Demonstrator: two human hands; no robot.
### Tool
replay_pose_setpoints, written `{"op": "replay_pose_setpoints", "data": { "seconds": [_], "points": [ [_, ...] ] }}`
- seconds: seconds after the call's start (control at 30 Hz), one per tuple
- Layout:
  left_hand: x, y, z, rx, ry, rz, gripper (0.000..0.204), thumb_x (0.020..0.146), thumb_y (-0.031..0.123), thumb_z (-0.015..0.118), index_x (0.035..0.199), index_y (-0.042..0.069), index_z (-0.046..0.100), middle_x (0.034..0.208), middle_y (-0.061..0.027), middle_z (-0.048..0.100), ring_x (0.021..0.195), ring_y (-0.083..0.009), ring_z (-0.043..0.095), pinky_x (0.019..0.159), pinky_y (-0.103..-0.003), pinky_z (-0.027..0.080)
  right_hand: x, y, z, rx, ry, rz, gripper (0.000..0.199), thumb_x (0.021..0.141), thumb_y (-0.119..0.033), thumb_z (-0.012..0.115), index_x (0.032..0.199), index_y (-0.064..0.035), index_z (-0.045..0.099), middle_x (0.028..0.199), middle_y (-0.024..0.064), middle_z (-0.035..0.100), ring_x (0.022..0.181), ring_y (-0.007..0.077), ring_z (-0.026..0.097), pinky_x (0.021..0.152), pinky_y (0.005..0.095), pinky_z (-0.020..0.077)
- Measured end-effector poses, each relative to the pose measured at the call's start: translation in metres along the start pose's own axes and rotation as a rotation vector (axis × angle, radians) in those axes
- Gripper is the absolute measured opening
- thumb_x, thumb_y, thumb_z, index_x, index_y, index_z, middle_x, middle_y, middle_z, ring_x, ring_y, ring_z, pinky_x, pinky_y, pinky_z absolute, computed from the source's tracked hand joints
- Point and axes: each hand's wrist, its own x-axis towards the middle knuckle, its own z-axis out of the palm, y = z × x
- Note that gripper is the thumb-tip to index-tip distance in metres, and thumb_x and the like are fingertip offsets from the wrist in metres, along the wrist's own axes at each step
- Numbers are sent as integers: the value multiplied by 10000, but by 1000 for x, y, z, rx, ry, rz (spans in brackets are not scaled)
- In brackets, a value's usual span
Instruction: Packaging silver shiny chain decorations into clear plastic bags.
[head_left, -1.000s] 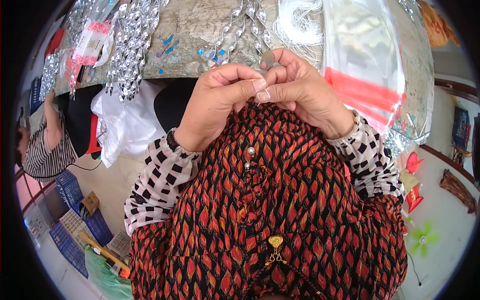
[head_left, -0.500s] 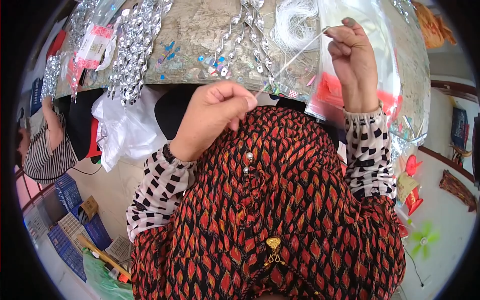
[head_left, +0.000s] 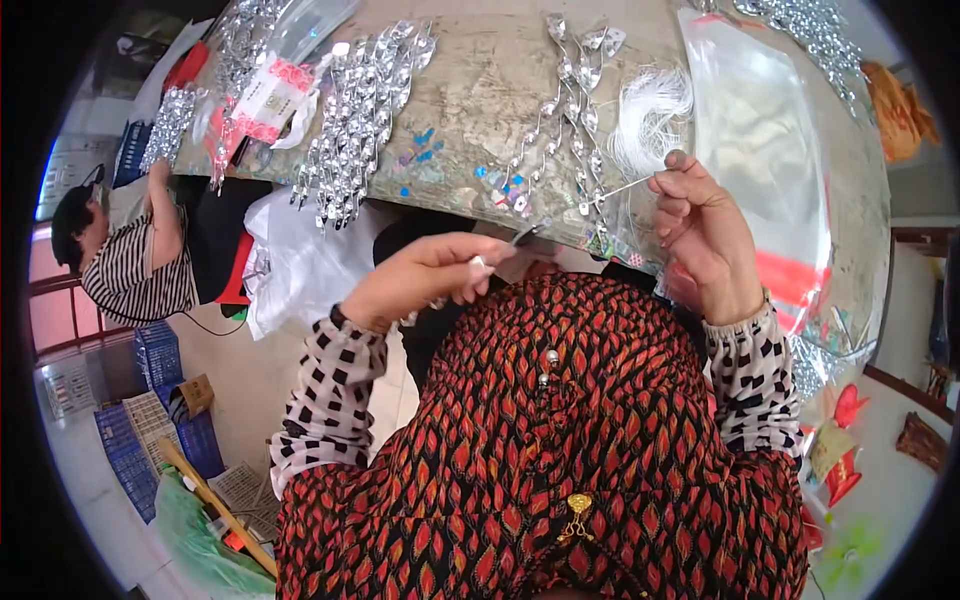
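Note:
At the table's near edge my left hand is closed in a pinch. A small silvery-grey piece sticks out past its fingertips, its kind too blurred to tell. Further right, over the table, my right hand pinches the end of a thin white string, which runs left and slightly down from the fingers. Whether the string reaches the silvery piece cannot be made out. Twisted silver spiral strands lie on the table beyond my hands, near a loose coil of white string.
A thick bunch of silver spirals hangs over the table edge at left, by a red-and-white package. Clear plastic bags lie at right. Coloured sequins are scattered about. A person in a striped top sits at far left.
My view has shifted, so the table sits further right and lower in it. My left hand has turned, and the silvery piece now shows at its fingertips. The right hand still pinches the string.

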Motion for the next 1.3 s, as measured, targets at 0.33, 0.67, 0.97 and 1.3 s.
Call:
{"op": "replay_pose_setpoints", "data": {
  "seconds": [0.33,0.67,0.97,1.3],
  "points": [
    [66,70,-134,933,1093,428,316,808,242,611,1065,61,645,800,-103,663,715,-238,639,654,-348,499,-49,23,17,-612,-341,177,172,912,-115,570,1062,-43,528,930,79,666,702,89,610,660,200,498],
    [135,82,-146,1415,1413,401,442,793,345,648,1159,103,595,1047,-202,574,955,-380,570,790,-454,470,-47,25,-19,-663,-323,102,139,936,-118,537,1050,-39,525,927,55,657,773,79,603,702,208,491],
    [145,45,-45,947,772,737,293,804,261,648,1018,62,627,855,-128,578,759,-292,575,680,-395,464,-28,27,-36,-1190,-193,-361,191,924,-125,554,1064,0,522,859,46,624,777,99,595,662,248,483],
    [154,32,21,938,765,531,336,769,241,674,1036,58,580,766,-80,538,684,-227,523,607,-366,423,-9,45,-21,-1751,-106,-776,234,855,-129,550,1069,-40,519,870,173,590,781,373,585,638,436,471]
  ]
}}
